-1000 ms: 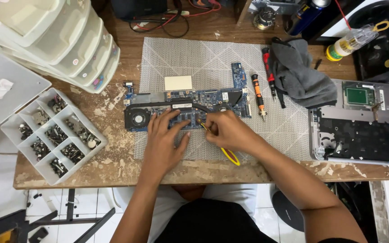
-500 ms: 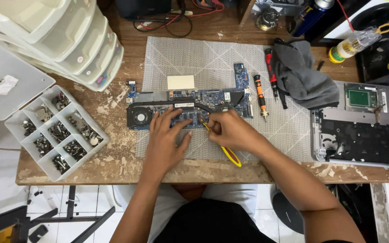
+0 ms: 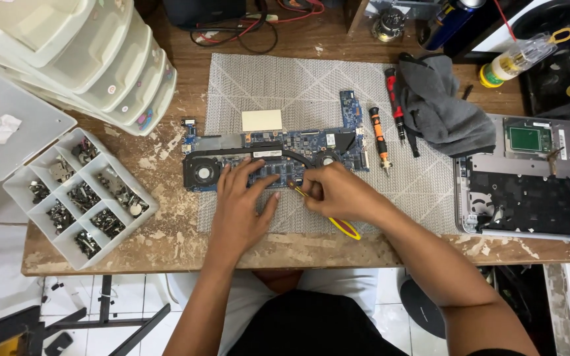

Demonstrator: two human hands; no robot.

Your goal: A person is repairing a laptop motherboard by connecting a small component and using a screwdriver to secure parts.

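- Counter (image 3: 166,244) of worn wood is covered in the middle by a grey mat (image 3: 285,79).
- Laptop base (image 3: 529,178), opened, is set at the right edge; stacked drawers (image 3: 80,59) are seen at the left.
- Circuit board (image 3: 324,142) is laid on the mat, fan at its left end.
- Parts box (image 3: 80,198) is filled with screws.
- Left hand (image 3: 242,204) is pressed flat on the board, fingers spread.
- Right hand (image 3: 338,194) is clamped on yellow tweezers (image 3: 344,226), tip at the board's lower edge.
- Orange screwdriver (image 3: 379,135) is laid just right of the board.
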